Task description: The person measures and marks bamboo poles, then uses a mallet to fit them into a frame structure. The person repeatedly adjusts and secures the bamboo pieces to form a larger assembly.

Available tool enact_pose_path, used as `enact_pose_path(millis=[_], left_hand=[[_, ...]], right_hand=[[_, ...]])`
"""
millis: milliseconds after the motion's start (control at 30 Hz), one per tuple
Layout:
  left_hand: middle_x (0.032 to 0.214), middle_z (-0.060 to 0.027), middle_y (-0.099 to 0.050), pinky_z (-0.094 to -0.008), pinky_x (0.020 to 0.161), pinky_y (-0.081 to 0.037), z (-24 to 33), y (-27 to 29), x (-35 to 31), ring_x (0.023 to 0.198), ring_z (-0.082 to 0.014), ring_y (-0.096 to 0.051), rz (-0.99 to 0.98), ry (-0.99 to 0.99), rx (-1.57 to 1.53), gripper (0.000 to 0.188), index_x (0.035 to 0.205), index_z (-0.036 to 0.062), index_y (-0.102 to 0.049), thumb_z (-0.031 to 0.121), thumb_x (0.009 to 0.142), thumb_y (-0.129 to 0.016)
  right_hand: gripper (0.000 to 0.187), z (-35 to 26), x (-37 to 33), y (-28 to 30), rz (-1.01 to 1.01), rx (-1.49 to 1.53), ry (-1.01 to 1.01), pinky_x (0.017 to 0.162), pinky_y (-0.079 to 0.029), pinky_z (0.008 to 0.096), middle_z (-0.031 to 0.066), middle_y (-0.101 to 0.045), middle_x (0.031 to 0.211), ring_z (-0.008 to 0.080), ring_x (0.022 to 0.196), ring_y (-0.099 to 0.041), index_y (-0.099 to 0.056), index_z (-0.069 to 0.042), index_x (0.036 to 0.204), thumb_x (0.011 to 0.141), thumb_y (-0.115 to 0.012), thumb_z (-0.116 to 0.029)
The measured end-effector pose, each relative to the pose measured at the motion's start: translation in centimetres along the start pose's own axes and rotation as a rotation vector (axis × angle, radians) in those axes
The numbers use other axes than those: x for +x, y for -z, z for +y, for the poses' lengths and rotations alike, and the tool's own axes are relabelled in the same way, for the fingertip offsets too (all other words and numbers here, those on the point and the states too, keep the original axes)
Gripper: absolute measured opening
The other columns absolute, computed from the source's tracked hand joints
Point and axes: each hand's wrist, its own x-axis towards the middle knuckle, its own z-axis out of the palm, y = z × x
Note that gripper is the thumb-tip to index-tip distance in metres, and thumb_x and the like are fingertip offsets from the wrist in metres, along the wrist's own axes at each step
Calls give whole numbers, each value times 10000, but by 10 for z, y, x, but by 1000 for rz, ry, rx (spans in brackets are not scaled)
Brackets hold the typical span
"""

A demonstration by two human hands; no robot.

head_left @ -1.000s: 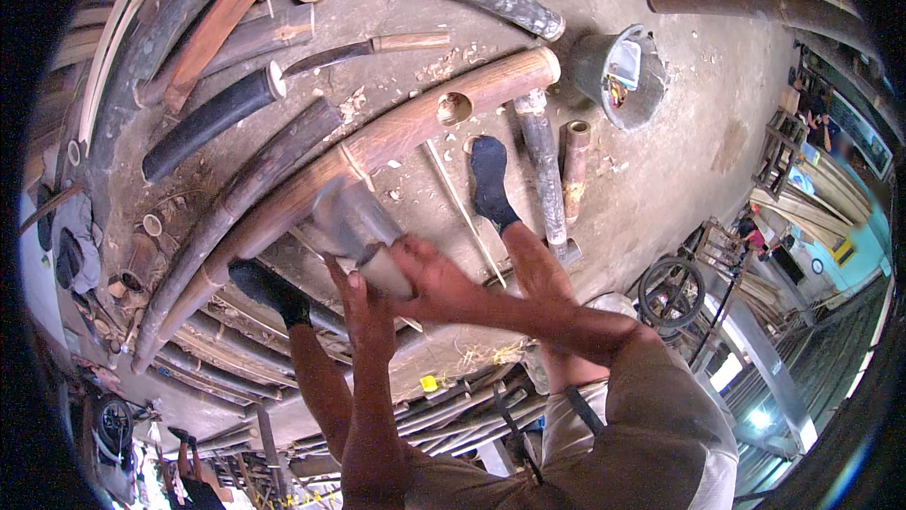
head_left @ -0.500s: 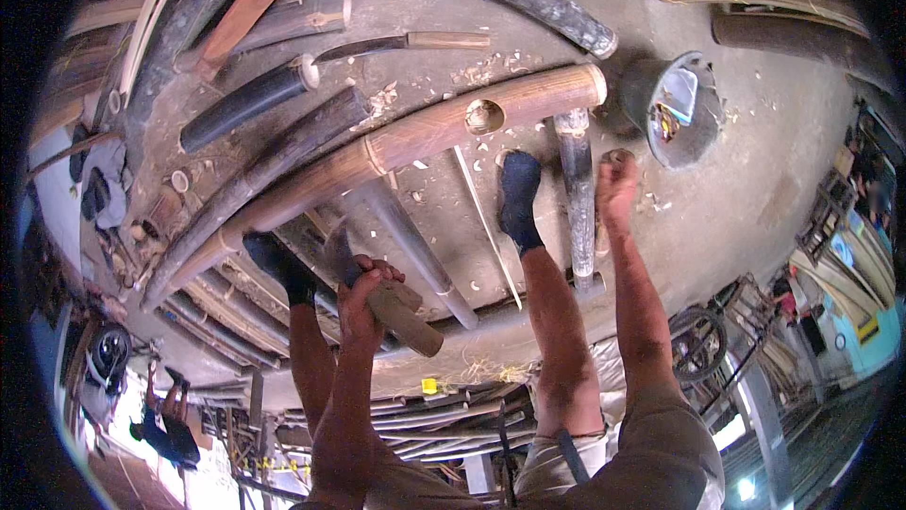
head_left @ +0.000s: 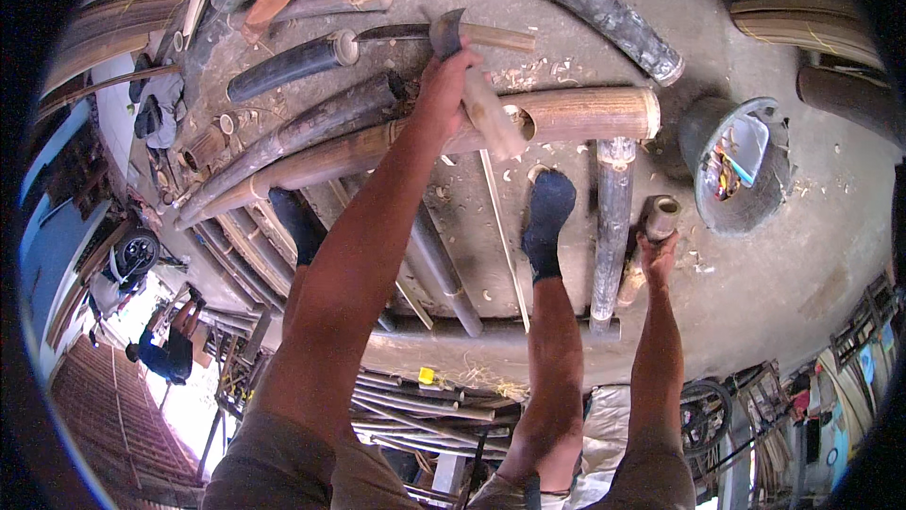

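- The long bamboo pole [head_left: 590, 114] runs across the middle, its cut end facing right; a gap of concrete floor [head_left: 802, 246] separates that end from the grey bucket [head_left: 704, 142].
- The dark bamboo length [head_left: 606, 246] starts at the long pole's near edge and runs back toward the person, leaving a narrow strip between itself and the right socked foot [head_left: 553, 213].
- Right of the bamboo tube [head_left: 663, 213], floor with scattered shavings stretches below the bucket toward the rim of the view.
- On the left, a darker pole [head_left: 311, 128] lies close along the long one, so the room there is tight.
- The left hand [head_left: 444, 90] has its fingers clamped on a bladed tool [head_left: 493, 118], near where the dark blade meets the wooden handle. The handle overlaps the long pole just beside its round hole; whether they touch cannot be told.
- The right hand [head_left: 658, 257] has its fingers curled around the tube just below its open end, which faces up; some fingers are hidden.
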Motion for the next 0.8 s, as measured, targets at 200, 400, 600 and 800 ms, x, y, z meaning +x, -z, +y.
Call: enact_pose_path(millis=[200, 400, 600, 800], left_hand=[[923, -119, -661, -447, 745, -548, -18, -19, 83, 764, -299, -654, -103, -37, 149, 369, 1091, 17, -680, 224, 786, -710], [978, -274, -728, -441, 832, -551, -6, -46, 81, 968, -367, -726, 273, -115, 743, 471, 966, -59, -722, 350, 732, -719], [1024, -255, -731, -444, 866, -557, -19, -12, 72, 986, -402, -716, 192, -170, 424, 464, 990, -39, -730, 359, 756, -689], [989, -241, -737, -440, 846, -562, 16, -6, 61, 961, -393, -722, 318, -118, 744, 472, 995, -12, -738, 394, 758, -692]], right_hand=[[610, -24, -56, 32, -284, 1116, -431, 940, -492, 356, 107, -567, 1220, 227, 1078, -584, -418, -26, 1378, 882, -765, -101], [541, -112, -120, 91, -468, 103, -505, 911, -504, 366, 70, -662, 1156, 211, 1040, -623, -526, -64, 1331, 859, -765, -176], [607, -140, -167, 134, -653, 302, -718, 948, -471, 366, 46, -657, 1191, 206, 1055, -601, -575, -81, 1354, 837, -747, -348], [721, -165, -181, 157, -601, 353, -691, 1017, -444, 382, 57, -606, 1305, 231, 1167, -562, -463, -75, 1478, 861, -753, -309]])
